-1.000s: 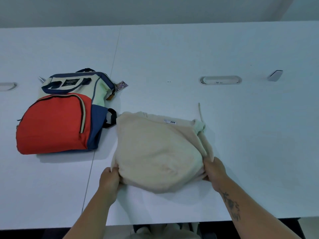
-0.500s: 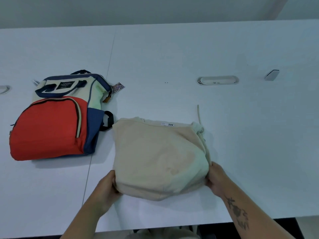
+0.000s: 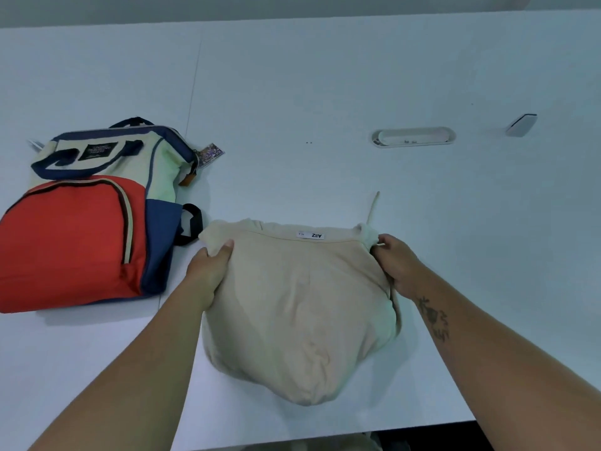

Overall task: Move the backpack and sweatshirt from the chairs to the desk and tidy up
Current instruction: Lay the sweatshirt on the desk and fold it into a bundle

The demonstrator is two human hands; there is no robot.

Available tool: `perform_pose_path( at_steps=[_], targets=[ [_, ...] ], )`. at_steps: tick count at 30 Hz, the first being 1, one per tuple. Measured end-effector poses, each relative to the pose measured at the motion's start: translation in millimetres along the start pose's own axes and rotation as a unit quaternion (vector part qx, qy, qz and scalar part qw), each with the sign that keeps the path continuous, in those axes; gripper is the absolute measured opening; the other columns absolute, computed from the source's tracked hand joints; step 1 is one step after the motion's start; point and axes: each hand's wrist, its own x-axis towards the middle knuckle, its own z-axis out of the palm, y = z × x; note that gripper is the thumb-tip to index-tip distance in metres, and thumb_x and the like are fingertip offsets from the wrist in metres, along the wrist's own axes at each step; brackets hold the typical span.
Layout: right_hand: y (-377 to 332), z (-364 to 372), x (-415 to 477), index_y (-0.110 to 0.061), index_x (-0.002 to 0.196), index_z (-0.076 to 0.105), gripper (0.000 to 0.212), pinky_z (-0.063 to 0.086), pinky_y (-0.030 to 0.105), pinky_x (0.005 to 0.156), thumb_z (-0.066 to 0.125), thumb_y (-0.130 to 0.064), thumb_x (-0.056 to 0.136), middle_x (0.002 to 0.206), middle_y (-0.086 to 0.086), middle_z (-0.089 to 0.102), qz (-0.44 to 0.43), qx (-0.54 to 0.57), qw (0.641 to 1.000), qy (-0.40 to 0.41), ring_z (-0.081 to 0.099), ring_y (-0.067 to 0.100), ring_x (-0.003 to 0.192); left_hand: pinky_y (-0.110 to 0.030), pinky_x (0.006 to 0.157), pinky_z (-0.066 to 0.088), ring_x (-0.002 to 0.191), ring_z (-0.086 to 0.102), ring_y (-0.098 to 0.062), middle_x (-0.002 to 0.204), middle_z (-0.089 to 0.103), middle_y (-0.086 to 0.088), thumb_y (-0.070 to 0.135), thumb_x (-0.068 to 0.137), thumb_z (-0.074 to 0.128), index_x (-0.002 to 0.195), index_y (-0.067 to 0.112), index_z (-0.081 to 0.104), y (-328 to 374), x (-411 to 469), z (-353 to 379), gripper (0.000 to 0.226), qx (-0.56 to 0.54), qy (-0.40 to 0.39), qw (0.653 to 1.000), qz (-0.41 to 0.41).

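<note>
The left hand (image 3: 211,271) and right hand (image 3: 395,265) are each gripping a far corner of the folded cream sweatshirt (image 3: 299,307), which is lying between them on the white desk (image 3: 325,76); they are probably squaring its fold. The red-and-navy backpack (image 3: 81,229) is lying flat just outside the left hand.

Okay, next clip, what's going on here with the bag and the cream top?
A person is tidying a folded cream sweatshirt on a white desk. The left hand grips its far left corner and the right hand grips its far right corner, near the loose drawstring. The red, navy and cream backpack lies flat on the desk to the left, untouched. Both items are on the desk.
</note>
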Motion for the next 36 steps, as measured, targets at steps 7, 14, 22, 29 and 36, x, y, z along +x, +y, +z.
perform_pose_path(
  at_steps=[7, 14, 22, 29, 36],
  targets=[
    [-21.7, -8.2, 30.9, -0.018, 0.089, 0.06, 0.016, 0.049, 0.041, 0.068, 0.057, -0.032, 0.093, 0.094, 0.011, 0.065, -0.023, -0.035, 0.999, 0.011, 0.057, 0.023, 0.077, -0.041, 0.093, 0.045, 0.106, 0.055, -0.032, 0.121, 0.059, -0.01, 0.049, 0.095, 0.054, 0.132, 0.006, 0.053, -15.9, 11.4, -17.3, 0.057, -0.065, 0.081, 0.991, -0.083],
    [-37.2, 4.7, 20.0, -0.021, 0.119, 0.067, 0.039, 0.036, 0.013, 0.091, 0.052, -0.002, 0.089, 0.122, -0.003, 0.062, -0.361, -0.319, 0.875, -0.049, 0.055, 0.012, 0.11, -0.052, 0.114, 0.026, 0.14, 0.025, -0.035, 0.157, 0.027, -0.003, 0.061, 0.078, 0.07, 0.151, 0.033, 0.03, -4.7, 9.6, -18.5, 0.087, 0.213, 0.08, 0.951, 0.208],
    [-52.3, 19.4, 52.8, 0.004, 0.084, 0.055, 0.027, 0.032, 0.031, 0.063, 0.038, -0.015, 0.095, 0.081, 0.016, 0.055, -0.128, -0.228, 0.965, 0.016, 0.045, 0.022, 0.072, -0.042, 0.089, 0.037, 0.115, 0.042, -0.032, 0.098, 0.058, 0.001, 0.054, 0.095, 0.047, 0.079, 0.017, 0.056, 7.9, 39.4, -17.7, 0.041, 0.288, 0.046, 0.93, 0.225],
    [-56.8, 20.6, 60.2, -0.008, 0.1, 0.064, 0.023, 0.039, 0.027, 0.072, 0.042, -0.015, 0.094, 0.098, 0.005, 0.06, -0.078, -0.209, 0.972, 0.071, 0.053, 0.02, 0.086, -0.042, 0.079, 0.048, 0.09, 0.059, -0.031, 0.089, 0.065, -0.006, 0.06, 0.096, 0.036, 0.08, 0.019, 0.057, 24.1, 47.0, -8.9, 0.049, 0.317, 0.083, 0.916, 0.231],
    [-24.0, 40.6, 18.9, -0.025, 0.12, 0.057, 0.035, 0.044, 0.031, 0.082, 0.059, -0.043, 0.091, 0.109, -0.01, 0.062, -0.192, -0.207, 0.959, 0.013, 0.059, 0.015, 0.101, -0.04, 0.082, 0.045, 0.094, 0.058, -0.03, 0.106, 0.066, -0.015, 0.06, 0.095, 0.042, 0.108, 0.004, 0.066, 28.7, 68.6, -13.5, 0.062, 0.343, -0.004, 0.929, 0.14]
  ],
)
